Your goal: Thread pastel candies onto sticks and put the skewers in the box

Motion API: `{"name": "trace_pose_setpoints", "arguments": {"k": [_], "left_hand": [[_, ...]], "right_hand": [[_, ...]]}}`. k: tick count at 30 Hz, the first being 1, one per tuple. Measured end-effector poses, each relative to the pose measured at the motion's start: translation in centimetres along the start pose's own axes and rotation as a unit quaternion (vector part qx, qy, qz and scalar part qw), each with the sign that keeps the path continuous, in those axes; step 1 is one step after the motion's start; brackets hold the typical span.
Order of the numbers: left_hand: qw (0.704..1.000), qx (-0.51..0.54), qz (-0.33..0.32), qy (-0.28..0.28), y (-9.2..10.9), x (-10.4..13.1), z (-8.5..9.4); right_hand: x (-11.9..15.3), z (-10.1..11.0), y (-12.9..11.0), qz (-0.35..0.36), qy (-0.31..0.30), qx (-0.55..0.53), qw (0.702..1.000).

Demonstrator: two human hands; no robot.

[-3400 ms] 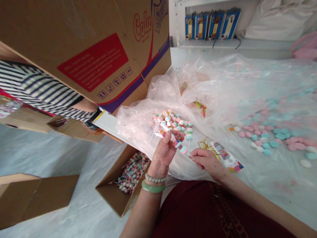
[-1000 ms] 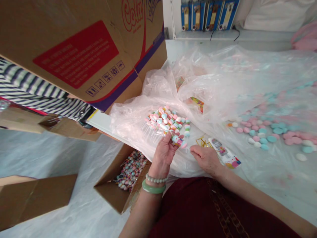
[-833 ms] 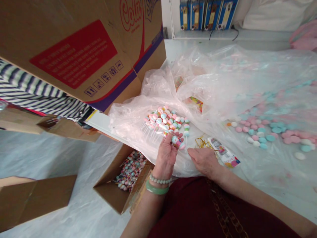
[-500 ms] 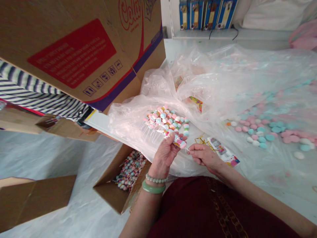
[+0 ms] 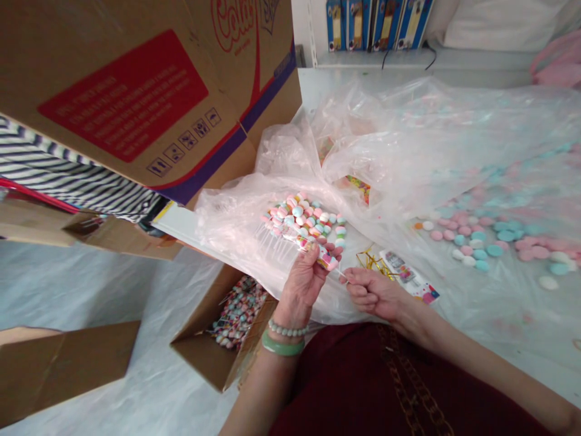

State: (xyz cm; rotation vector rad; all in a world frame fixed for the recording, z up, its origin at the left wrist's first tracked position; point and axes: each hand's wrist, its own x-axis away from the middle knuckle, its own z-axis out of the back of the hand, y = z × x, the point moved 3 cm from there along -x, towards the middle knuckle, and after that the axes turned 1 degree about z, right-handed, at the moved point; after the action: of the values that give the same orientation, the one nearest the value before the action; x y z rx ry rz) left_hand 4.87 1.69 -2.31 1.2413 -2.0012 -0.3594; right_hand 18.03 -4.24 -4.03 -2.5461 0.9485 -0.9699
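My left hand (image 5: 307, 271) is closed around a marshmallow lollipop (image 5: 327, 260) in a clear wrapper printed with bright colours. A thin white stick (image 5: 341, 274) runs from the sweet's lower end to my right hand (image 5: 370, 292), whose thumb and fingertips pinch its end. Just beyond my left hand lies a pile of marshmallow lollipops (image 5: 297, 211) in pink, blue and white, their white sticks pointing left. Beside my right hand rest gold twist ties (image 5: 374, 261) and a flat printed wrapper (image 5: 408, 275).
Loose marshmallows (image 5: 472, 242) lie at the right under a clear plastic sheet (image 5: 390, 139). A large carton (image 5: 149, 79) stands at the back left. Below the table edge, an open cardboard box (image 5: 200, 345) holds many finished-looking lollipops. Blue boxes (image 5: 358, 24) line the back shelf.
Both hands stay almost in place around the lollipop and its stick. My right fingers have curled slightly at the stick's end. The view has shifted a little.
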Motion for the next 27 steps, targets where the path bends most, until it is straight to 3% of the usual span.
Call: {"name": "trace_pose_setpoints", "arguments": {"k": [3,5,11,17,21,23,27], "left_hand": [[0.999,0.019,-0.008,0.044,0.3,-0.2,0.1],[0.998,0.034,-0.024,0.054,0.4,-0.3,-0.1],[0.998,0.037,-0.053,0.018,0.3,-0.1,-0.8],[0.999,-0.009,-0.037,-0.012,-0.2,0.2,-0.7],[0.999,-0.034,-0.004,-0.021,-0.9,0.4,-1.0],[0.999,-0.038,0.025,-0.02,-1.0,0.3,-1.0],[0.998,-0.003,0.063,0.022,-0.1,-0.1,-0.3]], "right_hand": [[0.5,-0.3,-0.6,0.117,0.131,0.177,0.968],[0.7,-0.7,-0.7,0.13,0.163,0.244,0.947],[0.5,-1.4,-0.3,0.119,0.119,0.228,0.959],[0.0,-1.2,-0.3,0.062,0.014,0.055,0.996],[-0.7,-1.1,-0.6,0.024,-0.048,-0.044,0.998],[-0.9,-0.9,-0.8,0.036,-0.028,-0.037,0.998],[-0.3,-0.2,-1.0,0.117,0.075,0.082,0.987]]}}
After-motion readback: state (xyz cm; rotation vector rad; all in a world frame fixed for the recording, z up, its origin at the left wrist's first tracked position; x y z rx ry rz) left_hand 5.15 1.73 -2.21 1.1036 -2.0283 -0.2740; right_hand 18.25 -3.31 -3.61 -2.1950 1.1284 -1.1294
